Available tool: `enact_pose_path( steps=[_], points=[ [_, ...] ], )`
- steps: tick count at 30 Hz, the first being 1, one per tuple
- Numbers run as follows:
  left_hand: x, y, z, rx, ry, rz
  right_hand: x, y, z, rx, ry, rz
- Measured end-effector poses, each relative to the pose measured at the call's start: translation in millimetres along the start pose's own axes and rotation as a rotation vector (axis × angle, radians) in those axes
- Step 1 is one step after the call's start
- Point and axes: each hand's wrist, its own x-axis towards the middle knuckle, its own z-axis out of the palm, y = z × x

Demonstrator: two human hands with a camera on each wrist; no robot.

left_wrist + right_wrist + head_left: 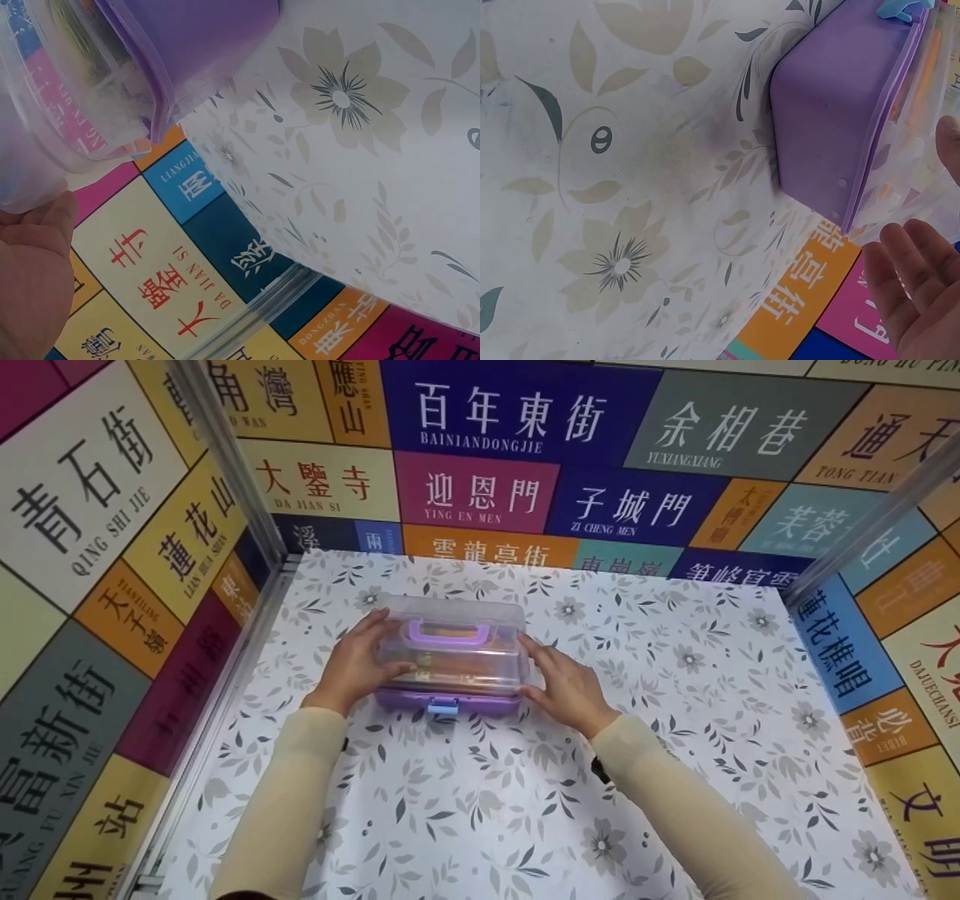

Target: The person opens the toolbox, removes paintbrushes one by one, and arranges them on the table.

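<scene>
Through the cloudy lid [472, 656] of the box [454, 703], I see its orange and yellow contents [465, 669] only as a blur. The box hides the patch of bench [495, 802] beneath it. My left wrist view crops the box at top and left, and the left hand [360, 660] at left. My right wrist view crops the latch [906, 9] at top and the right hand [570, 686] at right.

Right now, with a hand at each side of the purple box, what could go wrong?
The latch seems to jut out and may be unfastened; if the box tips, its contents could spill. The left hand and right hand are by the lid, so lifting there might pull it off the base.
</scene>
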Motion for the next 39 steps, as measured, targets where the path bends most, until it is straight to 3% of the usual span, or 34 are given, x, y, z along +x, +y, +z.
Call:
enact_pose_path(
  steps=[5, 10, 17, 27, 31, 39],
  points=[
    [-1.0, -1.7, -0.7, 0.007, 0.016, -0.007, 1.7, 1.1, -2.7, -0.003, 0.002, -0.014],
    [-6.1, -7.1, -1.9, -0.010, 0.026, -0.055, 4.9, 2.3, -7.5, 0.023, -0.011, 0.005],
    [-21.8, -24.4, -0.9, -0.146, 0.023, -0.089, 9.2, 2.0, -13.3, 0.060, -0.060, 0.045],
    [-39.1, -47.9, 19.1, -0.232, -0.016, -0.165, 15.0, 2.0, -19.8, 0.081, -0.064, 0.063],
    [-41.0, -50.5, 28.4, -0.226, -0.043, -0.184, 17.3, 1.5, -22.0, 0.084, -0.084, 0.080],
    [-39.6, -48.9, 34.7, -0.225, -0.053, -0.163, 22.9, 2.4, -27.6, 0.096, -0.114, 0.096]
  ],
)
